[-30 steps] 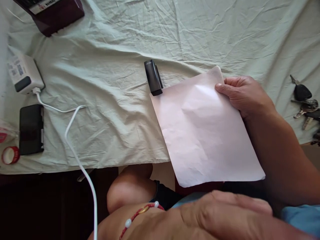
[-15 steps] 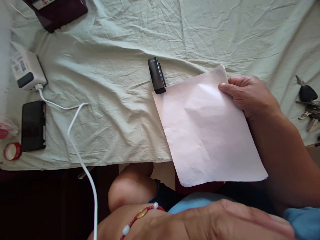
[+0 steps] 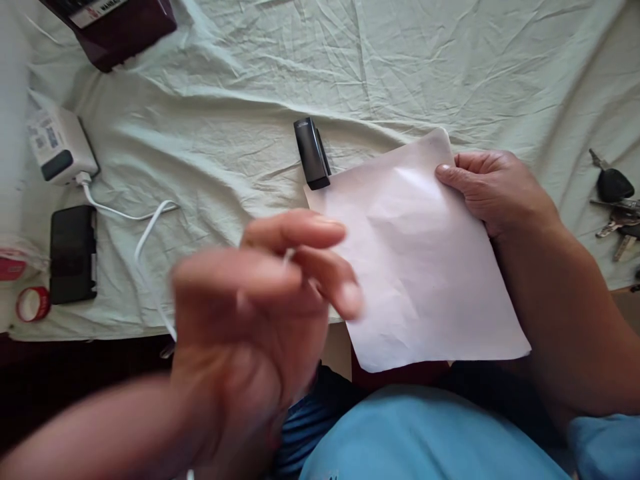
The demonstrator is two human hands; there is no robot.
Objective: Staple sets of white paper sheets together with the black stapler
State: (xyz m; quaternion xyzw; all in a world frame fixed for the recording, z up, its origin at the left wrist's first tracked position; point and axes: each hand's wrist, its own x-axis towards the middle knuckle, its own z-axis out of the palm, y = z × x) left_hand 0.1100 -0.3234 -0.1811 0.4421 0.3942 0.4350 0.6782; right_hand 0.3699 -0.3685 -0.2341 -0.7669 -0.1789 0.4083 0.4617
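Note:
My right hand [image 3: 493, 187] pinches the upper right edge of a white sheet of paper [image 3: 430, 267], thumb on top. The sheet has rounded corners and faint creases, and its lower end hangs past the table edge. At its upper left corner a small glossy black oblong device [image 3: 311, 153], like a stapler, meets the paper; whether it grips the corner I cannot tell. My left hand [image 3: 265, 300] is raised, blurred by motion, in front of the sheet's left side. Its fingers are loosely bent and apart, with nothing visible in them.
A pale green cloth [image 3: 225, 147] covers the table. On the left lie a white box-shaped charger [image 3: 63, 147] with a white cable [image 3: 145, 243], a black phone [image 3: 73, 253] and a red ring-shaped roll [image 3: 33, 304]. A maroon box [image 3: 135, 33] stands at the back; keys [image 3: 617, 193] lie right.
My left hand has risen from the bottom of the view, moving up and left to the paper's left side. My right hand and the sheet have stayed nearly still.

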